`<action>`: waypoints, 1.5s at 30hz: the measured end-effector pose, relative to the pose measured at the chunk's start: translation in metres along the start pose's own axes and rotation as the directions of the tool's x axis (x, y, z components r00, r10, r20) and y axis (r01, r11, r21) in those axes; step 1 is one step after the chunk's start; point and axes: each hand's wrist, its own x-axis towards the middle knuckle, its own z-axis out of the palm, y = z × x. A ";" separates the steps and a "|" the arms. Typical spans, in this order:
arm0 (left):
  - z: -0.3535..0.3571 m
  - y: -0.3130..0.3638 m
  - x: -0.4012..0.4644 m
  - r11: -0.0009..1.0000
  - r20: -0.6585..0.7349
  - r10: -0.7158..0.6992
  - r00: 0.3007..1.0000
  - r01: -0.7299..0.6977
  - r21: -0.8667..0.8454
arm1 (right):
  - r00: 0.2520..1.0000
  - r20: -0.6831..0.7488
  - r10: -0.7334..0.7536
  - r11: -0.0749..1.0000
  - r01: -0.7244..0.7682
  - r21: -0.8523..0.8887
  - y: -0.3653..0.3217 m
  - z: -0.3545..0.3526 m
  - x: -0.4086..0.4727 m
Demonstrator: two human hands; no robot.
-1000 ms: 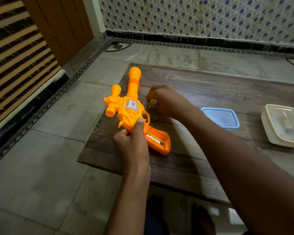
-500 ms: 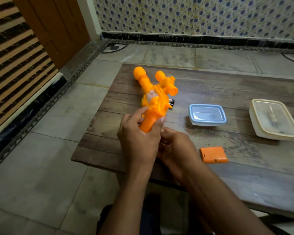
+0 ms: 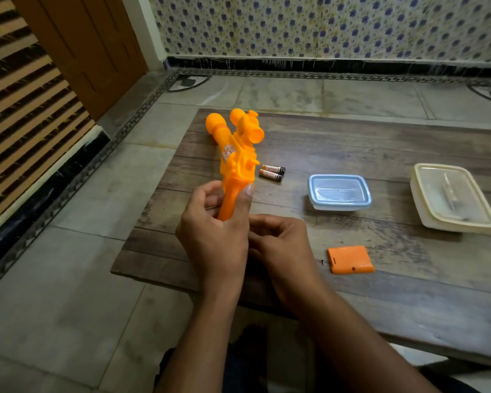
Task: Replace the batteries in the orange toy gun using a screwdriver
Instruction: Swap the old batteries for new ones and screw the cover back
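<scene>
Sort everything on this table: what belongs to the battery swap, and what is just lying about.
Belongs to the job:
toy gun, held by the left hand
two batteries
battery cover
small screw
right hand at the gun's grip

Lying about:
blue-lidded tub
cream tub, contents unclear

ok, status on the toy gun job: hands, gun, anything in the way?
Left hand grips gun by the handle, barrel up. Right hand at handle base, grip unclear. Cover off, screw beside it; two batteries on table. Nothing blocking.
</scene>
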 end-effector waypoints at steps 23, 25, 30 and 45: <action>-0.018 -0.036 0.014 0.864 0.181 -0.473 0.862 0.494 -0.093 | 0.828 0.097 -0.552 0.126 0.198 -0.972 0.008 -0.027 0.083; -0.019 -0.036 0.015 0.862 0.164 -0.485 0.859 0.501 -0.078 | 0.834 0.098 -0.543 0.147 0.210 -0.967 0.008 -0.028 0.088; -0.029 -0.031 0.014 0.904 0.090 -0.427 0.900 0.426 0.034 | 0.856 0.118 -0.504 0.151 0.222 -0.963 0.007 -0.030 0.091; 0.005 0.014 -0.013 0.917 0.320 0.255 0.912 -0.333 0.220 | 0.693 0.017 -0.720 0.265 0.297 -0.917 -0.030 -0.069 0.037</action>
